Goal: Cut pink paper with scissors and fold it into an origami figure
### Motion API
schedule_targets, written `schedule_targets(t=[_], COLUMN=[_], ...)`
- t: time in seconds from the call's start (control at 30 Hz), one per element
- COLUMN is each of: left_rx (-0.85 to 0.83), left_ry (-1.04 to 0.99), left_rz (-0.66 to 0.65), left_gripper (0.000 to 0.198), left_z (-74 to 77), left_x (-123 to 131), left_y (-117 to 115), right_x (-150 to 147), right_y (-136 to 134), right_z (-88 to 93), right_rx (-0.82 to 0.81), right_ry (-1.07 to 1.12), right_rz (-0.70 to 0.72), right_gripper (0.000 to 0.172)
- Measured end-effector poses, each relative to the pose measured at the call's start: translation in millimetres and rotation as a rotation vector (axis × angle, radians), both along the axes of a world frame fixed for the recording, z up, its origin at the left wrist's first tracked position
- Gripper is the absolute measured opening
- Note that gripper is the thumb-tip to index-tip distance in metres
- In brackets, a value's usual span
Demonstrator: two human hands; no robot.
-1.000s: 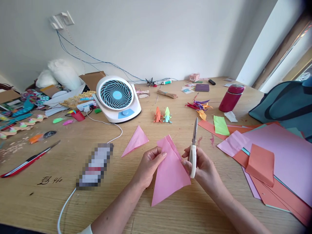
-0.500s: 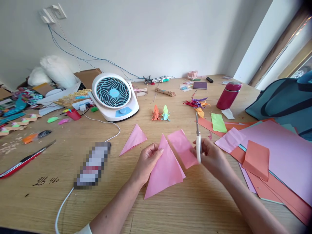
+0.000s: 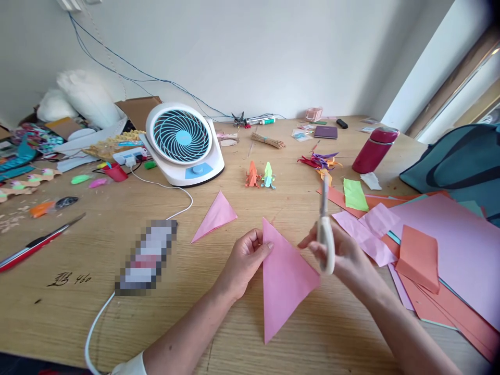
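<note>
My left hand [image 3: 245, 259] pinches the left edge of a pink paper triangle [image 3: 285, 281] that points down toward me over the wooden table [image 3: 117, 323]. My right hand [image 3: 344, 255] is closed around the white handles of a pair of scissors [image 3: 325, 229], blades pointing up and away, blurred by motion. A pink strip [image 3: 365, 239] lies on the table just right of the scissors, beside the paper pile. A second pink triangle [image 3: 216, 216] lies flat to the upper left of my left hand.
A white and blue desk fan [image 3: 182, 143] stands behind, its white cable [image 3: 97, 333] trailing toward me. Sheets of orange and pink paper [image 3: 441, 250] cover the right side. A red bottle [image 3: 373, 151], small paper figures [image 3: 260, 176], a teal bag [image 3: 461, 166] and a red-handled knife [image 3: 35, 244] lie around.
The pink strip that was at my right hand now lies on the table by the paper pile. The triangle in my left hand has swung point-down. The scissors moved slightly right.
</note>
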State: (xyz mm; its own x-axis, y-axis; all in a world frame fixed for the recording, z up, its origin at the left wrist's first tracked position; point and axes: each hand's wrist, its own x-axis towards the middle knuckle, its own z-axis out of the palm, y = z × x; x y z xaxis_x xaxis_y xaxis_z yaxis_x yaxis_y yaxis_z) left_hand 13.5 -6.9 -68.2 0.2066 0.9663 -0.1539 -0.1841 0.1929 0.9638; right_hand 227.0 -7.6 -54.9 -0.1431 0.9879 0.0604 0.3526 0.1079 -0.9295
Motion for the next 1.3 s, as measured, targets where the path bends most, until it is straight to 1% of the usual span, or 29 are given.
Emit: schedule_targets(t=[0.03,0.1,0.2,0.27,0.4,0.53,0.63,0.77,0.9,0.97,1.1,1.2,1.3], left_rx=[0.003,0.01,0.019,0.012,0.01,0.015,0.013,0.016,-0.003,-0.007,0.0,-0.014,-0.032], left_ry=[0.008,0.034,0.061,0.068,0.086,0.087,0.086,0.08,0.062,0.047,0.021,-0.009,-0.041], left_rz=[-0.001,-0.002,0.011,0.02,0.071,0.122,0.119,0.108,0.112,0.115,0.121,0.094,0.069], left_gripper=[0.028,0.027,0.027,0.029,0.032,0.031,0.03,0.026,0.023,0.024,0.023,0.021,0.021], left_z=[-0.9,-1.9,-1.1,0.6,3.6,4.8,6.1,9.8,13.6,14.4,14.6,16.1,18.2], left_x=[1,1,-1,-4,-7,-8,-9,-10,-10,-10,-9,-9,-8], left_y=[0,0,1,3,5,6,6,5,4,4,3,1,0], right_x=[-8,-17,-19,-19,-22,-27,-26,-16,-8,-8,-12,-14,-14], right_y=[-3,-7,-9,-11,-16,-19,-18,-13,-6,-6,-11,-15,-16], right_z=[-2.7,-9.6,-18.1,-20.3,-19.8,-19.9,-18.9,-16.2,-15.8,-15.1,-11.8,-9.6,-8.0], right_rx=[-0.043,-0.075,-0.11,-0.128,-0.134,-0.123,-0.105,-0.09,-0.081,-0.104,-0.142,-0.127,-0.141], right_ry=[0.009,-0.029,-0.054,-0.045,-0.059,-0.088,-0.117,-0.113,-0.23,-0.267,-0.247,-0.219,-0.184], right_rz=[0.059,0.083,0.09,0.118,0.183,0.203,0.219,0.274,0.252,0.295,0.415,0.467,0.507], right_gripper=[0.028,0.025,0.02,0.019,0.018,0.02,0.02,0.013,0.02,0.022,0.018,0.022,0.019])
